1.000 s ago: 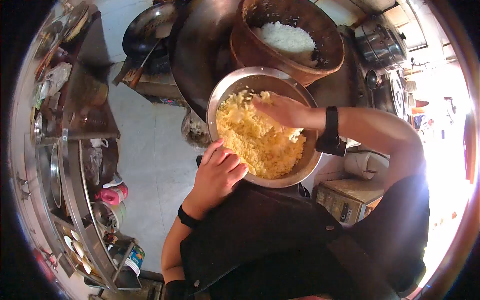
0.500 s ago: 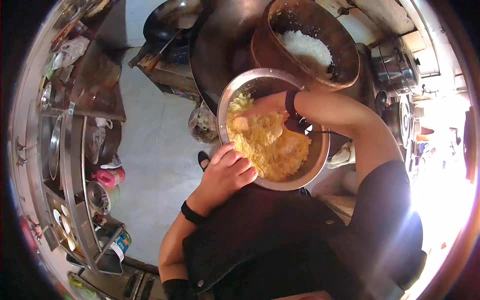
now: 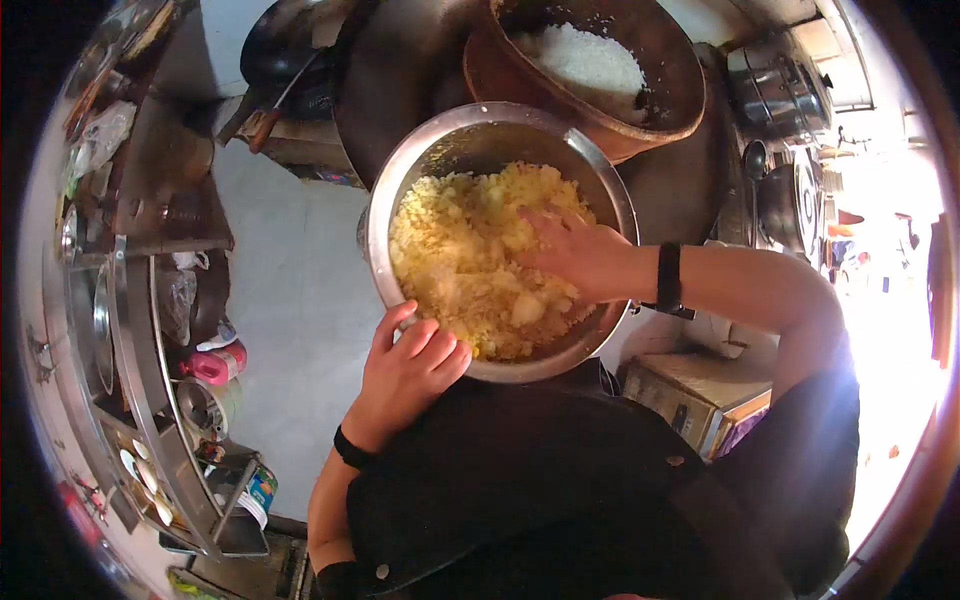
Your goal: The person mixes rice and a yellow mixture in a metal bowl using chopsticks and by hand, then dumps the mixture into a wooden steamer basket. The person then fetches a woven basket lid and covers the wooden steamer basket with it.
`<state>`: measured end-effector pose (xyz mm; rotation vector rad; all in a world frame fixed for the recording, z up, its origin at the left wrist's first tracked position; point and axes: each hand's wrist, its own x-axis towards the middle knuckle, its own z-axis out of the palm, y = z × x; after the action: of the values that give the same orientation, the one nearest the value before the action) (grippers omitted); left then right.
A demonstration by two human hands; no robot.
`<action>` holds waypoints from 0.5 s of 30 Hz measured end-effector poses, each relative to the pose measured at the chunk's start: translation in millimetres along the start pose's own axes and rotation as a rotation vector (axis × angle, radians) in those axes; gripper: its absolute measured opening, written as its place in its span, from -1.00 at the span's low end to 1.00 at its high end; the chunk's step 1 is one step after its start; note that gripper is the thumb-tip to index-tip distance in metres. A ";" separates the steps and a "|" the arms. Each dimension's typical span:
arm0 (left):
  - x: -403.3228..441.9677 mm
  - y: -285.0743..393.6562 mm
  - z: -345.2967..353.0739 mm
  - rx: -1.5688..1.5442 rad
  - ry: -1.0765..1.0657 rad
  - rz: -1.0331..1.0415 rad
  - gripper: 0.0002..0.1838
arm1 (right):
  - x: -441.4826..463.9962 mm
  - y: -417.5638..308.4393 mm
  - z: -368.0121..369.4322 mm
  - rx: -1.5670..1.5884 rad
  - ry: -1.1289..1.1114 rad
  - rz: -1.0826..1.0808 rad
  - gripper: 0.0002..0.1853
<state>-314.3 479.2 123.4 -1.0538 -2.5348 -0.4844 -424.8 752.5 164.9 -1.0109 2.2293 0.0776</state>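
In front of my body is a wide metal bowl (image 3: pixel 384 250) holding a heap of yellow-coated rice (image 3: pixel 470 240), with paler clumps among the grains. My left hand (image 3: pixel 415 358) grips the bowl's near left rim, fingers bent over the edge. My right hand (image 3: pixel 575 252) reaches in from the right and lies on the rice, its fingers stretched out and the tips partly sunk in the grains. Just beyond the bowl, a brown wooden-looking vessel (image 3: pixel 655 70) stands tilted, with white rice (image 3: pixel 585 65) inside.
A large dark wok (image 3: pixel 385 80) lies behind the bowl. Farther left is a black pan (image 3: pixel 280 50). Metal shelving (image 3: pixel 140 370) lines the left side, with a pink bottle (image 3: pixel 215 363). At right stand a steel pot (image 3: pixel 780 95) and a cardboard box (image 3: pixel 680 395).
My right hand has moved from the bowl's far left part to its right part, and the yellow rice has been turned over. The bowl sits farther left in view, my left hand still on its rim.
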 end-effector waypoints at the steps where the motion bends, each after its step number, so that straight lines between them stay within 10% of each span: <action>1: -3.0 1.2 4.3 -0.003 0.022 -0.016 -0.84 | 3.9 5.3 4.7 0.011 0.003 0.008 -0.26; 12: -19.5 -4.8 -0.6 -0.037 0.020 -0.041 -0.87 | 72.4 20.6 -26.9 0.576 0.375 -0.023 -0.54; 15: -14.0 -7.4 -5.9 -0.061 0.009 -0.069 -0.90 | 64.3 15.3 -41.5 0.531 0.448 0.056 -0.34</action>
<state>-309.3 463.2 121.1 -0.9858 -2.5698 -0.5877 -488.6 708.7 154.7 -0.7135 2.4678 -0.7441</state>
